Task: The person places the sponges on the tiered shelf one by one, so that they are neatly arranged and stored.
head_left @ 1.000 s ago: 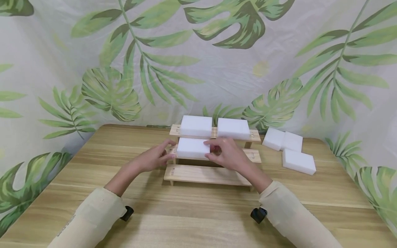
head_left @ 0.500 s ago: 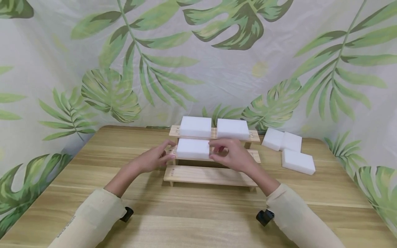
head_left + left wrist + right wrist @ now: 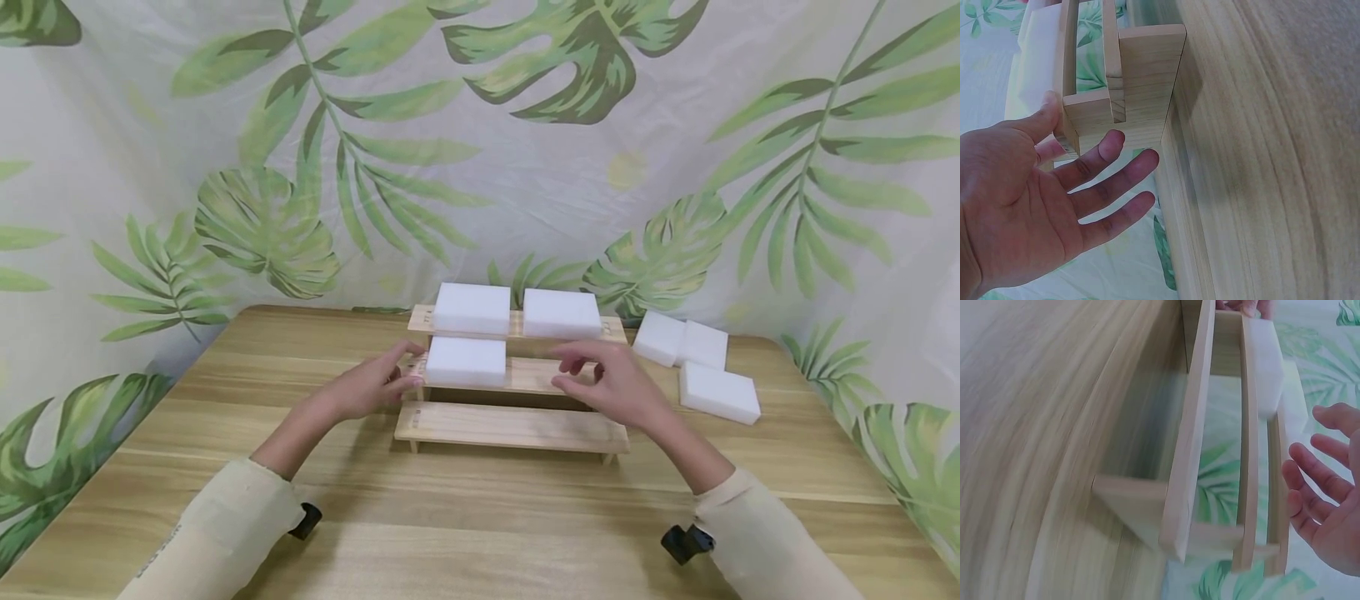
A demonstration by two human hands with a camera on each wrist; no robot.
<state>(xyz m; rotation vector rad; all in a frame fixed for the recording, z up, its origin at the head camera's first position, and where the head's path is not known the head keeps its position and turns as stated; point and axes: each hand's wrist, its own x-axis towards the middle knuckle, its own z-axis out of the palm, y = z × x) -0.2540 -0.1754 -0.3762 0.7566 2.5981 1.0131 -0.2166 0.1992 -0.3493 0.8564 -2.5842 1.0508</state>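
Observation:
A three-tier wooden display stand stands on the table. On its middle tier, at the left end, lies a white foam block. My left hand pinches that tier's left end between thumb and index finger, beside the block; in the left wrist view the left hand's other fingers spread below the board. My right hand hovers over the right part of the middle tier, its fingers loosely bent with nothing between them. In the right wrist view the right hand is apart from the boards.
Two white foam blocks, one left and one right, sit on the top tier. Three more lie on the wooden table to the right, the nearest foam block apart from the other two. A leaf-print cloth hangs behind.
My right hand has let go of the block on the middle tier and moved right, away from it. The left hand has stayed at the tier's left end.

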